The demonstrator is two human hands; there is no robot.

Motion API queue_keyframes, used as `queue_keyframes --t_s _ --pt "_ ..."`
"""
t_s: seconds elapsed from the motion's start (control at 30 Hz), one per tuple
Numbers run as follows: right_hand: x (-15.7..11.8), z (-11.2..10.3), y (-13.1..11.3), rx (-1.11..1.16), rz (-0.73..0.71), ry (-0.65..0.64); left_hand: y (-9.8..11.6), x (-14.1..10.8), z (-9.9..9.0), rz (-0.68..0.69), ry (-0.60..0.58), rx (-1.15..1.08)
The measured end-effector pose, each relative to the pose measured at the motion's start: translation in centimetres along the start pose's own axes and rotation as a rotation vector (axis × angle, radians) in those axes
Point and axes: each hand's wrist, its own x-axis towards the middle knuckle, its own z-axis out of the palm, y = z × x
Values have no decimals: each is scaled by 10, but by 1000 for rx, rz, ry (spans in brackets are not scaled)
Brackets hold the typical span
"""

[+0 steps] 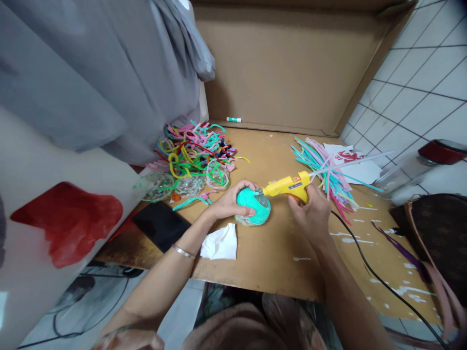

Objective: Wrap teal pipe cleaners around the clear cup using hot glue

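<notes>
Left hand [229, 202] grips a ball [255, 213], seemingly mostly turquoise-covered with a greyish patch [262, 200] left; right hand [314, 212] grips a yellow glue gun [288, 186], nozzle at that patch.

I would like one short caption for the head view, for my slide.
The left hand holds a turquoise ball while the right hand points a yellow glue gun at it.

Glue gun [286, 186] right of the ball [251, 204], tissue [221, 243] nearer left, bag [440, 233] far right.
</notes>
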Motion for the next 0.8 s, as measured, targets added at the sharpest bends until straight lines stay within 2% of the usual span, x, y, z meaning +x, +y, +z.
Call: queue_keyframes --t_s 0.53,0.8 --pt "1 -3 -2 -1 30 -72 -1 0 1 -10 12 -17" --pt "1 -2 -2 -9 24 -35 0 0 1 3 7 -12"
